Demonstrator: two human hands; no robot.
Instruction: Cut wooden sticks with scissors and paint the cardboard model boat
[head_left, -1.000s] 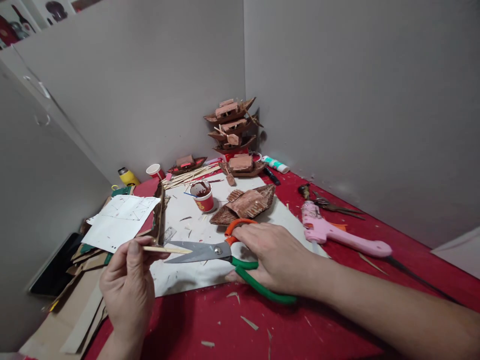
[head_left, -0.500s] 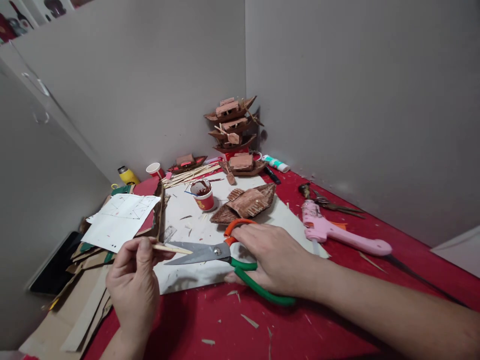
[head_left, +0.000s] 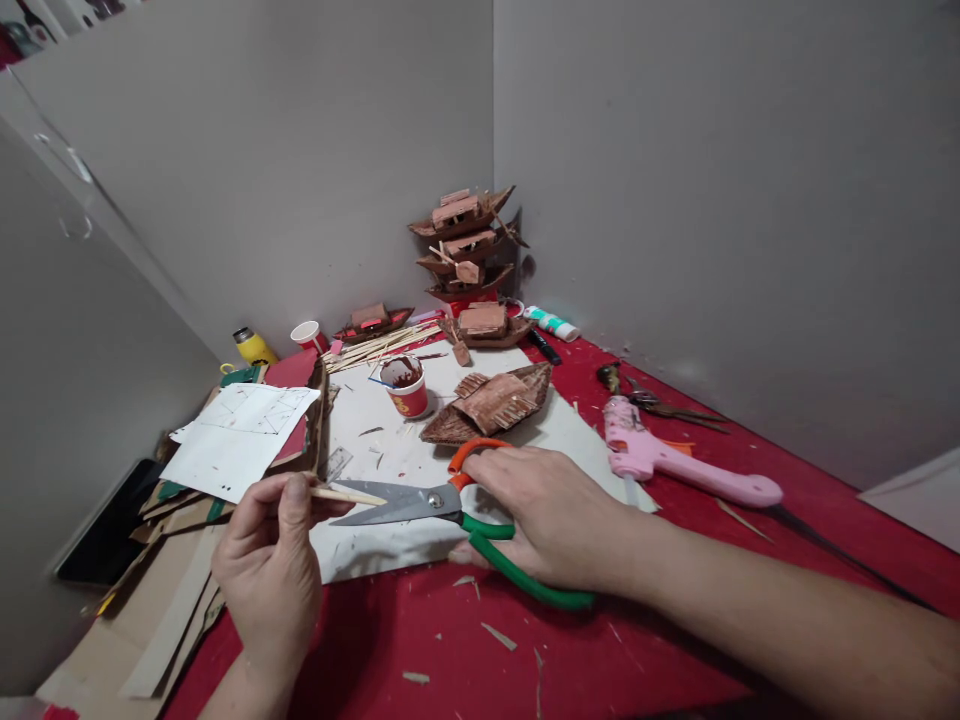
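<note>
Head view, and I see the left hand (head_left: 270, 565) pinching a thin pale wooden stick (head_left: 346, 494) between thumb and fingers. The right hand (head_left: 551, 515) is curled through the handles of orange-and-green-handled steel scissors (head_left: 435, 500), blades parted slightly. Both are above the red counter (head_left: 375, 640), on its near side; the stick's tip overlaps the upper blade, though I can't tell whether it sits between the blades. My guess: its end is being trimmed, so the next move calls for a steady stick and a controlled squeeze. The right forearm slants in from the counter's near right corner, back of the hand up; the left wrist bends inward.
</note>
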